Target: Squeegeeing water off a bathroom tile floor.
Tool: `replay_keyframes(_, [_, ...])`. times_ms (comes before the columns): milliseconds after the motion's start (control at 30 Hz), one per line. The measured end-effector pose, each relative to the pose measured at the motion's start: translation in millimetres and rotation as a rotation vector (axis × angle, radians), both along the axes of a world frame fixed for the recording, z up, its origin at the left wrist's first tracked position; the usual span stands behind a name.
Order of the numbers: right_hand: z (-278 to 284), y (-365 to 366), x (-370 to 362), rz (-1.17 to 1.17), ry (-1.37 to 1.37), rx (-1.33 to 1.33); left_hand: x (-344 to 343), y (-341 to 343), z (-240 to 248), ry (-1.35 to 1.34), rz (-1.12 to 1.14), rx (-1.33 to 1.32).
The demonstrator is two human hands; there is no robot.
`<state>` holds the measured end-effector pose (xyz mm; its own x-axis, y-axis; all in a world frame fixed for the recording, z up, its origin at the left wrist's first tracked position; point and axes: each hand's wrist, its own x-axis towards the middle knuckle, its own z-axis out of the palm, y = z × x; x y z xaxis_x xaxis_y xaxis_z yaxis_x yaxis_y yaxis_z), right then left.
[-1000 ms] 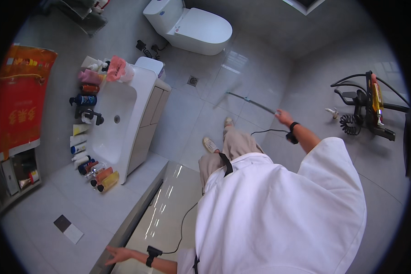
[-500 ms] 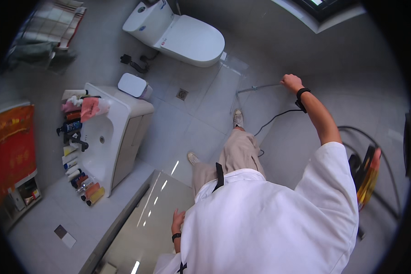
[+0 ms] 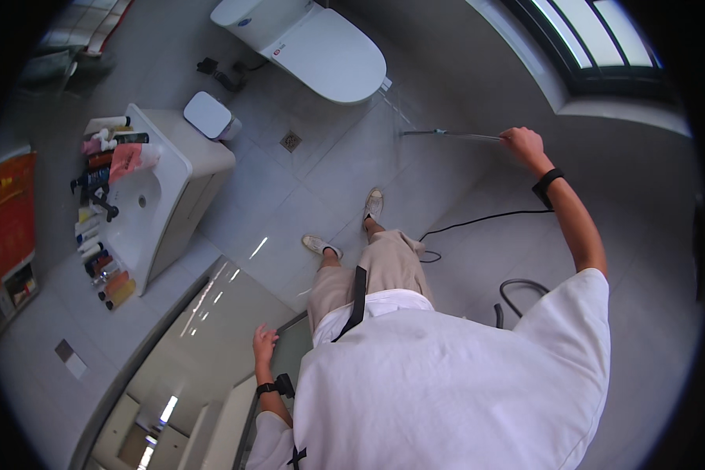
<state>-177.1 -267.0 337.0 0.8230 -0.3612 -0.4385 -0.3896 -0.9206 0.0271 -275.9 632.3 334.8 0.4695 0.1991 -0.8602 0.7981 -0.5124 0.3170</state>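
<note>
Grey, thin-handled, the squeegee-like tool (image 3: 440, 132) lies toward one o'clock — your right hand (image 3: 525, 147) has its fingers clamped on its end, while your left hand (image 3: 265, 343) hangs at seven, fingers loosely apart. It looks like a wiping stroke near the toilet (image 3: 329, 56) — the next would call for a head flat on the floor (image 3: 333, 153).

Smooth pole (image 3: 471, 136), glossy toilet lid (image 3: 333, 61), matt cloth shirt (image 3: 454, 376)
</note>
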Motion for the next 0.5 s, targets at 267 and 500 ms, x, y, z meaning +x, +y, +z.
replay_keyframes(267, [-89.7, 5.7, 125.4, 0.542, 0.146, -0.442, -91.8, -20.0, -2.3, -0.027, -0.044, -0.025])
replay_keyframes(500, [-182.9, 138.6, 108.6, 0.679, 0.137, -0.354, -160.8, -10.6, 4.5, 0.001, 0.009, -0.053])
